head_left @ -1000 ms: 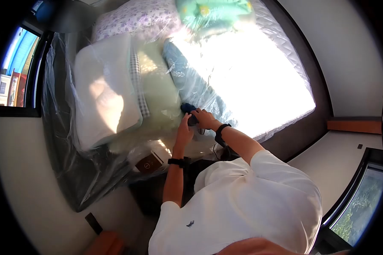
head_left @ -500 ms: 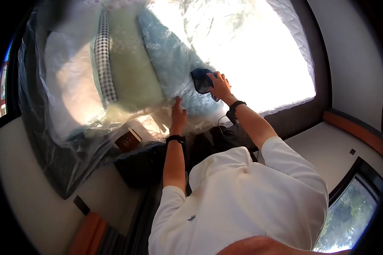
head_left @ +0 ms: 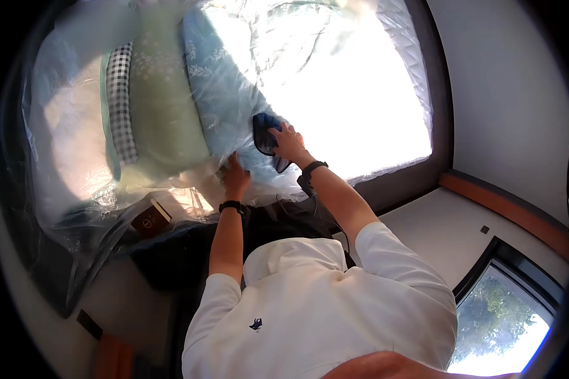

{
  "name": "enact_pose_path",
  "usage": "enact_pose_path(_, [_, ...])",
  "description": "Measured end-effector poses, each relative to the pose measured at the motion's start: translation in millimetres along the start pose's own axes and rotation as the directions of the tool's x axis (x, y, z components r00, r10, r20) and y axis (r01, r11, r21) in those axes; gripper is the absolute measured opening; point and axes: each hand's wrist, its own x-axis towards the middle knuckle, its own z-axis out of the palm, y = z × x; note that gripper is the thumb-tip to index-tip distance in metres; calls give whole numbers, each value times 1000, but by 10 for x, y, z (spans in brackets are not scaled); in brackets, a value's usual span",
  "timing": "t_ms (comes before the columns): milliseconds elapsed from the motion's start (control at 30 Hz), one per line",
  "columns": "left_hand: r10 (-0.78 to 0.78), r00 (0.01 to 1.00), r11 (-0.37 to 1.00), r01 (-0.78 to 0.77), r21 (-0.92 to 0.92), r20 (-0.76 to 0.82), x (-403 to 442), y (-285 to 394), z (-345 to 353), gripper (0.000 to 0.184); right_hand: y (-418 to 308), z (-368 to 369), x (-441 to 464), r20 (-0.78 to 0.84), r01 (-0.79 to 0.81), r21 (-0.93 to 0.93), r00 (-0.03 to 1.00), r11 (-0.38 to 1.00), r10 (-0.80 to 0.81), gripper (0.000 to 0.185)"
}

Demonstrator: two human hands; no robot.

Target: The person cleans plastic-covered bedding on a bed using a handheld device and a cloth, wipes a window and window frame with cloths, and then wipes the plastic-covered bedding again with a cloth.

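Dark item (head_left: pixel 263 134), long axis away-leftward

Harsh glare burns the right-hand bedding (head_left: pixel 354 101) to white; the window (head_left: pixel 502 316) glows, the lower left sits dim, and fisheye distortion bends edges into black corners.

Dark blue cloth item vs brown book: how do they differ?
- Colour: the dark blue cloth item has black edging; the brown book has a pale emblem and pale page edge.
- Shape: the cloth item has rounded corners; the book is straight-edged.
- Contact: the right hand is on the cloth item; no hand touches the book.

Shared: both are dark against paler surroundings.
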Motion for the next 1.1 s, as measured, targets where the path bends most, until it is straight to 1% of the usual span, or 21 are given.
enact_pose_path(33, [22,1000,999,-21,50,-11,32,-7,38,81,179,1,-1,-55,-43,-4,998,999,43,69])
enact_pose_path(67, [-39,999,998,40,-47,21,22,30,-9,81,326,-76,-12,-31,-128,16,991,992,128,64])
enact_pose_path(133, [-18,1000,999,18,-32,-6,82,-36,103,82,604,-174,-26,-50,-317,33,947,948,318,61])
enact_pose_path(167, [9,999,1000,-9,3,-32,121,-97,135,82,705,-230,-55,-69,-409,49,909,911,412,64])
enact_pose_path(200, [2,999,1000,-2,1,-37,114,-91,79,82,842,-208,-52,-79,-480,-16,875,877,477,70])
enact_pose_path(300, [-20,1000,1000,20,-15,7,54,-47,-7,83,921,-187,-37,-63,-544,-23,838,839,542,72])
enact_pose_path(367, [-17,1000,1000,17,25,-9,94,-79,70,84,693,-219,-51,-121,-382,75,914,921,388,69])
enact_pose_path(400, [-22,1000,1000,22,20,-14,109,-46,49,84,411,-188,-14,-161,-129,118,976,985,148,64])
enact_pose_path(467, [-42,998,999,42,-8,43,62,-27,-37,84,184,-229,20,-113,-27,129,993,991,42,63])
enact_pose_path(500, [-42,999,999,43,-22,35,63,95,-44,84,-63,-97,126,-76,79,-1,994,997,-78,64])
enact_pose_path(533, [-81,995,997,82,-18,54,28,124,-121,82,-168,-78,151,-108,145,-14,983,989,-146,66])
enact_pose_path(567, [-116,990,993,117,-13,78,7,93,-149,81,-189,-112,153,-62,114,6,992,993,-113,69])
enact_pose_path(633, [-133,988,991,133,-6,76,13,76,-138,79,-284,-88,304,-38,185,59,982,981,-183,69])
enact_pose_path(700, [-142,986,990,143,-4,83,13,44,-125,77,-219,-170,368,-56,186,55,982,981,-183,68])
enact_pose_path(767, [-164,983,982,171,-78,87,31,111,-72,74,25,-242,389,-73,181,41,981,983,-178,68])
enact_pose_path(833, [-176,984,984,176,18,32,83,160,-53,74,384,-304,421,-138,126,32,983,992,-120,68])
enact_pose_path(900, [-167,986,979,168,112,-18,112,200,-147,73,814,-339,411,-198,65,112,979,992,-42,69])
enact_pose_path(967, [-248,963,957,226,183,105,26,342,-185,72,1105,-506,260,-190,-54,131,979,990,79,70])
enact_pose_path(1033, [-300,940,951,282,128,160,155,247,-121,76,1779,-702,4,-108,-303,211,938,929,330,71])
enact_pose_path(1067, [-358,917,912,302,279,177,-13,90,137,80,1966,-584,-270,-30,-379,171,921,909,389,73])
enact_pose_path(1100, [-376,921,850,298,434,103,265,304,-10,84,2128,-777,-171,-27,-419,186,902,889,431,74])
